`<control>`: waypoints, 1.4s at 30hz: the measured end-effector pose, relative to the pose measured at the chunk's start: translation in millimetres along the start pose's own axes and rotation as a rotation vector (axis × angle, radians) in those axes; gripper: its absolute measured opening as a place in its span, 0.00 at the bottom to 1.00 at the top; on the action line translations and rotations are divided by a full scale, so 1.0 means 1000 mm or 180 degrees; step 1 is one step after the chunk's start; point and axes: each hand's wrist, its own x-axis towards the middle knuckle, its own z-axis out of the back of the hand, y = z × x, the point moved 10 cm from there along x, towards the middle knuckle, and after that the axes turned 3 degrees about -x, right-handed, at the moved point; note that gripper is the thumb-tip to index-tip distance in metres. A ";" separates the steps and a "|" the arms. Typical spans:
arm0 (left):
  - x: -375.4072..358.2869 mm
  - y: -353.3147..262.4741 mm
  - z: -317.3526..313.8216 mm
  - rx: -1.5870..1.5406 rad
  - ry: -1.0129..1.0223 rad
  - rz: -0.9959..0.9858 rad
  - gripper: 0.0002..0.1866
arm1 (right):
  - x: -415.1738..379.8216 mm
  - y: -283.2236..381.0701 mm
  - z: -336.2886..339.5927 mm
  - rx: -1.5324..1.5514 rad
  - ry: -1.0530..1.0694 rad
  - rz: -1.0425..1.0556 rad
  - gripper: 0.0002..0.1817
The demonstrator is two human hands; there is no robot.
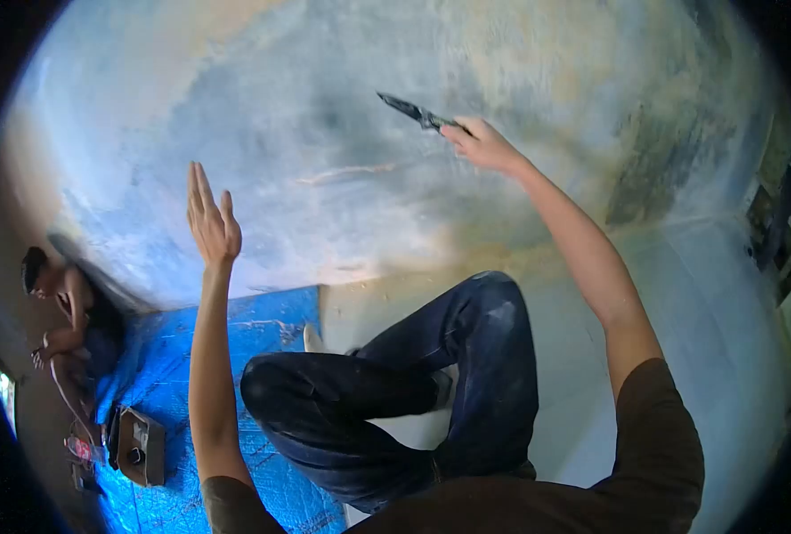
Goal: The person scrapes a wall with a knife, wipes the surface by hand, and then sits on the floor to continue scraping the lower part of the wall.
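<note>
My right hand (pixel 482 147) is closed around the handle of a dark knife (pixel 402 106), which looks like a folding knife with its blade out. The blade points up and to the left, in front of the mottled blue-grey wall (pixel 324 125). Held up at the left, my left hand (pixel 212 218) has straight fingers, with the thumb apart from them and nothing in it. A pale scratch-like line runs across the wall between the two hands.
I sit with bent legs in dark jeans (pixel 342 392) on a pale floor (pixel 609 392). A blue tarp (pixel 271 320) covers the floor at the left. Another person (pixel 70 311) sits against the wall there, near an open box (pixel 141 449) and a plastic bottle (pixel 81 448).
</note>
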 end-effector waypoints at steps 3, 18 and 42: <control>0.005 0.002 0.028 0.0103 0.0077 -0.0028 0.34 | -0.004 0.020 0.005 -0.0086 0.0103 0.0101 0.23; 0.005 0.023 -0.039 0.0040 0.0915 0.0413 0.34 | 0.011 0.007 -0.008 0.0379 -0.0481 0.0282 0.20; 0.305 -0.098 -0.228 0.0262 -0.0492 -0.0581 0.59 | 0.186 0.107 0.108 -0.1873 -0.2008 0.1423 0.21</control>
